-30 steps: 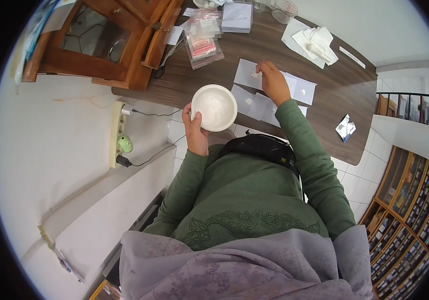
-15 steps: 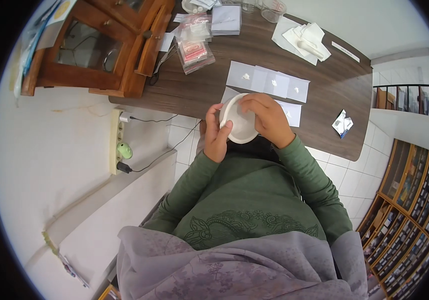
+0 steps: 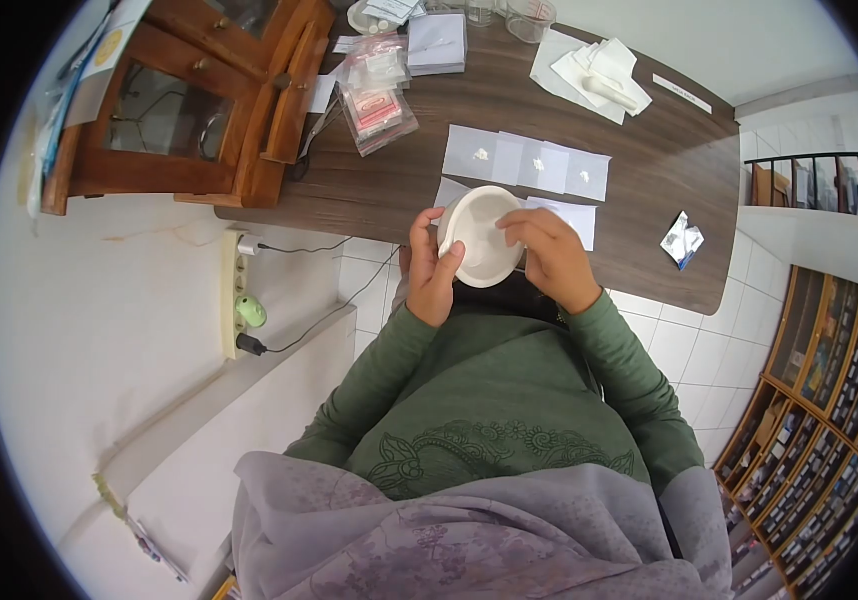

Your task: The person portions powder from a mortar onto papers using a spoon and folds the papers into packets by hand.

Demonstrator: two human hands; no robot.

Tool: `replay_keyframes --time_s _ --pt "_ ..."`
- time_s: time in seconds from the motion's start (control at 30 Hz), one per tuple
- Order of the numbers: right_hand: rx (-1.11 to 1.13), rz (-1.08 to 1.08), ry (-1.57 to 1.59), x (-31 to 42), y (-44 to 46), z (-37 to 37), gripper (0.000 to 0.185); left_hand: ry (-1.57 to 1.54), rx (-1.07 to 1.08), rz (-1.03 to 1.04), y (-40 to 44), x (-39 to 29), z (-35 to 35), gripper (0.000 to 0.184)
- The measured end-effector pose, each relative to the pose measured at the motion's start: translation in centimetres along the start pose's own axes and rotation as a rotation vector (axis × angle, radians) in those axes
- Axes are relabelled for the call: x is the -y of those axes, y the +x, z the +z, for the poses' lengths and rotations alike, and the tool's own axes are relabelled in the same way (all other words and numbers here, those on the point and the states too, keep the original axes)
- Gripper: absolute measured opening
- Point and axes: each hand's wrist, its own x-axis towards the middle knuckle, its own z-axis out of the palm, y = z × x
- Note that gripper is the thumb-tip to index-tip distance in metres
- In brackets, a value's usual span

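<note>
My left hand (image 3: 433, 272) grips the white bowl (image 3: 481, 238) by its left side, thumb over the rim. The bowl is tilted in front of my body, with whitish powder inside that is hard to make out. My right hand (image 3: 552, 254) is at the bowl's right rim, its fingers bent together over the opening; what they hold, if anything, is too small to tell. Beyond the bowl, white paper sheets (image 3: 459, 145) lie in rows on the table, several with a small heap of white powder (image 3: 538, 164). The bowl and my hands partly cover the nearer row.
On the brown table (image 3: 649, 250) lie plastic packets (image 3: 377, 105), a paper stack (image 3: 437, 43), a white pestle (image 3: 609, 92) on folded papers and a torn foil sachet (image 3: 682, 242). Glass beakers (image 3: 529, 18) stand behind. A wooden cabinet (image 3: 174, 120) is at the left.
My right hand has come back from the paper sheets to the bowl, then shifted slightly right along its rim. My left hand has moved the bowl right and tilted it. The view has shifted too.
</note>
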Motion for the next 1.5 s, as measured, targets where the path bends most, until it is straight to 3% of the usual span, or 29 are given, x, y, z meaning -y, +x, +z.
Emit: replay_keyframes --time_s 0.9,1.13,1.33,1.43,1.5 --pt "-0.155 0.408 0.418 0.5 -1.9 4.1 0.017 0.103 -0.045 0.102 0.0 1.2 -0.6 0.045" --pt "-0.148 0.491 0.492 0.9 -2.2 4.8 0.012 0.086 -0.050 0.064 -0.4 1.3 -1.1 0.045" --pt "-0.143 0.635 0.748 0.4 -2.7 3.9 0.009 0.038 -0.096 0.000 -0.6 1.0 -0.9 0.042" --pt "-0.298 0.729 0.941 0.0 -2.6 2.4 0.006 -0.066 -0.173 -0.107 -0.2 0.7 -0.9 0.041" --pt "-0.376 0.693 0.867 -0.9 -3.0 0.9 0.005 -0.132 -0.214 -0.167 0.4 0.6 -1.4 0.041"
